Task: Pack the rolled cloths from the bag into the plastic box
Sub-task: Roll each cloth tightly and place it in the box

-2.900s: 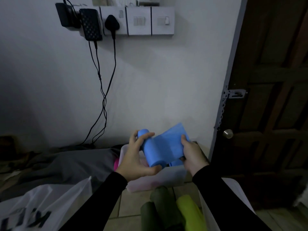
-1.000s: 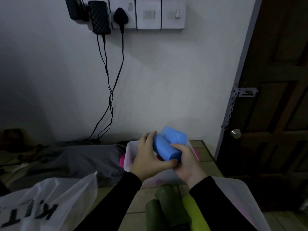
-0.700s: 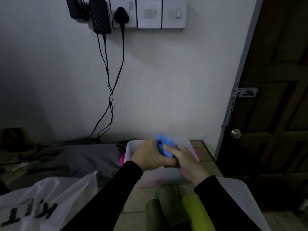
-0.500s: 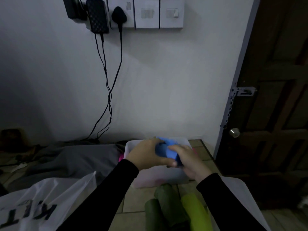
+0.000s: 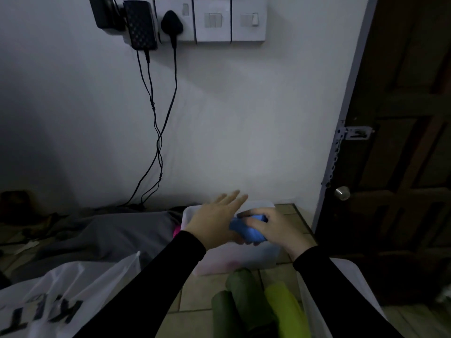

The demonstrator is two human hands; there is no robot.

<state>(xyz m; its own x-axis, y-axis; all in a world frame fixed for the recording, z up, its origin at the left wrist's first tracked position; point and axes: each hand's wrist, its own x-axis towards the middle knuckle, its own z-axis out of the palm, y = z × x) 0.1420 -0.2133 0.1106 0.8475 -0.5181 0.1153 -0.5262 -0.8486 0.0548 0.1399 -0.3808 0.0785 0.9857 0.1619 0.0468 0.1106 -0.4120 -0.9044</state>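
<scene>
A rolled blue cloth (image 5: 246, 230) sits over the translucent plastic box (image 5: 239, 261) on the floor by the wall. My right hand (image 5: 273, 228) grips the roll from the right, fingers curled round it. My left hand (image 5: 217, 219) lies flat with straight fingers over the left side of the box, its palm edge touching the roll. Two dark green rolls (image 5: 241, 301) and a lime green roll (image 5: 284, 311) lie in the white plastic bag (image 5: 346, 284) below my arms. Something pink (image 5: 176, 232) shows at the box's left side.
A grey cloth heap (image 5: 102, 235) lies left of the box. Another white bag with black letters (image 5: 48, 311) is at the lower left. Cables (image 5: 156, 132) hang from wall sockets above. A dark wooden door (image 5: 400, 152) stands at the right.
The loose blue cloth was rolled up and lowered onto the box. My left hand has let go of the roll and opened flat; the right hand still holds it.
</scene>
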